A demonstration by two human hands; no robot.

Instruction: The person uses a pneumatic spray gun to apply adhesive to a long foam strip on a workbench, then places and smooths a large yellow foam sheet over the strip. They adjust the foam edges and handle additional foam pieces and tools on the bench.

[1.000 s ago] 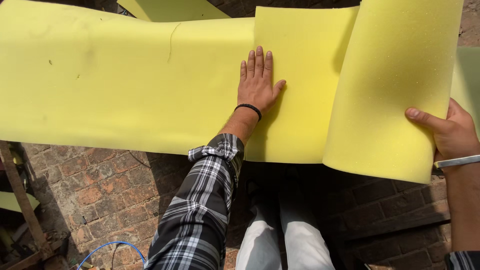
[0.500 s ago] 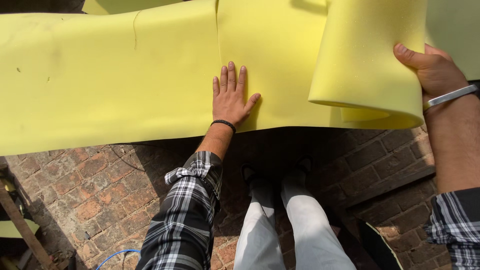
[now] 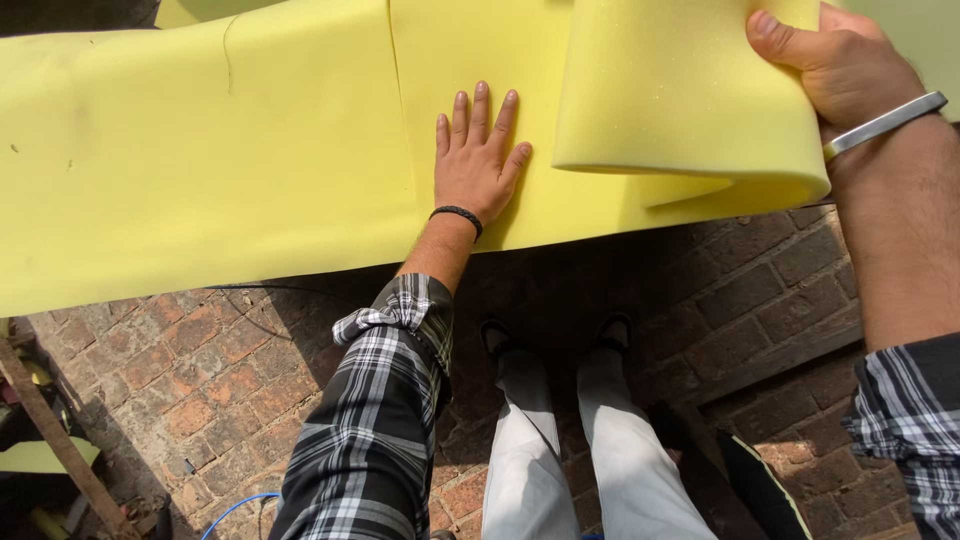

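The left hand [image 3: 476,165] lies flat, fingers spread, on a long yellow foam sheet [image 3: 200,160] that runs across the upper half of the frame, the palm near the middle of the picture — it holds nothing, only presses. The right hand [image 3: 840,65], in the upper right corner, has its grip closed on the rolled end of the foam [image 3: 680,100], thumb on the near face and fingers hidden behind it; the curl stands just right of the left hand's fingertips.

To roll this well, I judge the flat palm should stay close to the curl and keep the sheet from sliding, while the right hand turns the roll evenly so its edge lines up with the sheet's near edge. A faint seam or crease [image 3: 395,90] runs down the sheet just left of the pressing hand — a spot where the roll could kink.

Whatever carries the foam is hidden beneath it. Below lies a brick floor [image 3: 160,370], sunlit at lower left and shaded around the person's shoes [image 3: 555,335]. A blue cord [image 3: 235,508] shows at the bottom edge, and a rusty bar [image 3: 55,440] slants at lower left.
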